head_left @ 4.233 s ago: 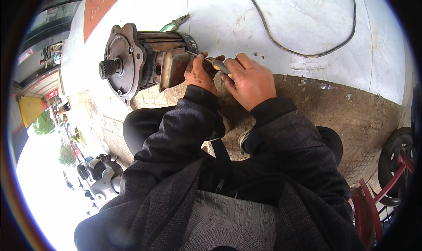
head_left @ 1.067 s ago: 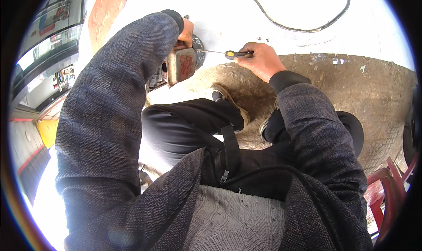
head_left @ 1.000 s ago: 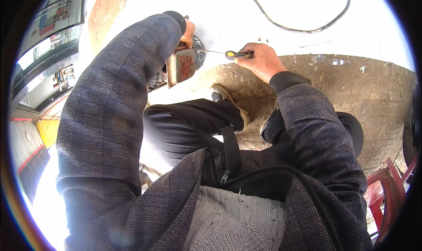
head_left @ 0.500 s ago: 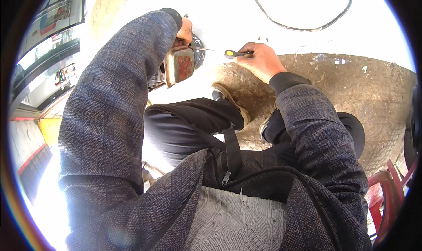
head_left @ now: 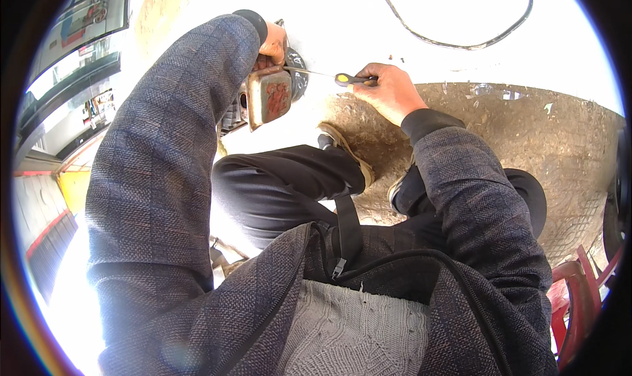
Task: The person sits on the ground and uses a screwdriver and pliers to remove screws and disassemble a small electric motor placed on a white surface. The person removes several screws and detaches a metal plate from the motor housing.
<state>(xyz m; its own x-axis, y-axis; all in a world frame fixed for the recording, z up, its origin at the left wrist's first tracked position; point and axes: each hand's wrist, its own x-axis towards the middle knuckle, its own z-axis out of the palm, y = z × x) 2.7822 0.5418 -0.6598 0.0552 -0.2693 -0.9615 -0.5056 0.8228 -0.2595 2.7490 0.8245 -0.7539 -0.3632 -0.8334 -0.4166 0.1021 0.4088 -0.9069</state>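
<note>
- Head view: motor [head_left: 301,83] sits upper left of centre, mostly behind the left sleeve [head_left: 164,159]; its box [head_left: 270,98] and dark end show.
- Right hand [head_left: 393,93] grasps the screwdriver [head_left: 349,80] by its black-yellow handle, fingers closed on the butt end.
- Shaft points left at the box's upper edge, close by left hand; actual tip contact too small to tell.
- Left hand [head_left: 274,42] is just above the box, fingers curled down and partly hidden; can't tell what they grasp, if anything.
- Changed vs 4.2 s ago: left arm now reaches over the motor, right hand has moved back along the tool, 2 hands further apart.
- Vs 0.5 s ago: barely any shift. Looks like a steady hold at the same spot.
- Nearby: black cable [head_left: 465,46] on white surface, red chair [head_left: 582,290] lower right.
</note>
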